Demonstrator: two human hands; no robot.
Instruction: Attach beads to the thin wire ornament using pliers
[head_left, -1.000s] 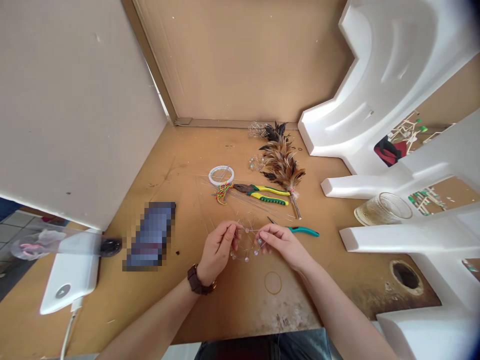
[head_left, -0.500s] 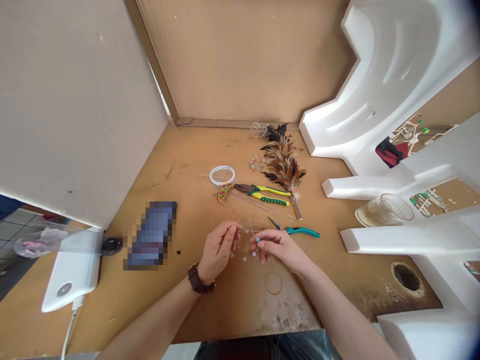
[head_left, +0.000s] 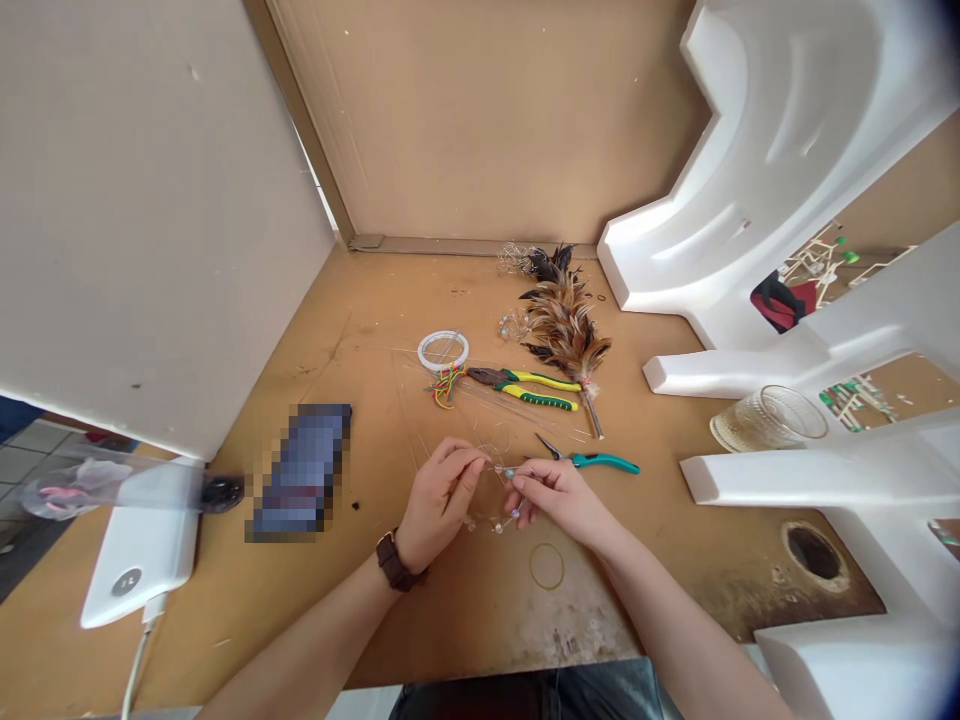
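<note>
Between my hands is a loop of thin wire strung with small beads (head_left: 498,528), some clear or pinkish and one pale blue. My left hand (head_left: 442,490), a dark watch on its wrist, pinches the wire at the loop's left side. On the other side my right hand (head_left: 551,492) grips the beaded wire beside the blue bead, thumb and forefinger together. Just beyond the right hand lie teal-handled pliers (head_left: 606,462). Farther back are yellow-and-green pliers (head_left: 536,390) with loose straight wires around them. A yellow rubber band (head_left: 547,567) lies near the right forearm.
A feather duster (head_left: 564,320), a white ring (head_left: 442,351) and coloured threads (head_left: 448,386) lie toward the back. A phone (head_left: 304,470) and a white power bank (head_left: 142,545) are on the left. On the right, a glass (head_left: 769,420) stands by white moulded plastic (head_left: 780,482).
My hands have drawn slightly closer together, the left moving a little right. The beaded loop has shifted and turned slightly between them; the blue bead sits a little farther left.
</note>
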